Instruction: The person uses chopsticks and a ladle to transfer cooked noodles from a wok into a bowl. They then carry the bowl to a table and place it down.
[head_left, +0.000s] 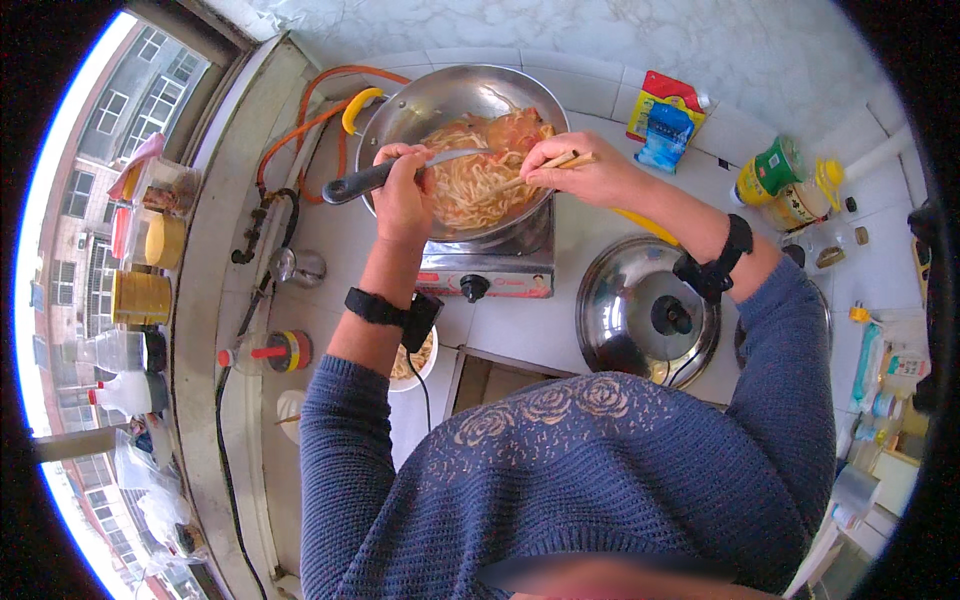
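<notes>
A steel wok (420, 105) sits on a gas stove (491, 262) in front of me, holding noodles (472, 199) in a reddish sauce with what looks like tomato. My left hand (403, 191) grips the black handle (352, 186) of a metal cooking utensil at the wok's left side. Its metal shank (459, 153) reaches over the noodles; the far end cannot be made out. Over the right side of the wok, my right hand (581, 166) holds a pair of wooden chopsticks (517, 182), their lower ends among the noodles.
A domed steel lid (600, 300) lies on the counter at the right. Partly behind my left forearm stands a white bowl of noodles (414, 367). An orange gas hose (281, 150) curves at the left. Seasoning pouches (667, 124) and bottles (769, 172) stand along the back right.
</notes>
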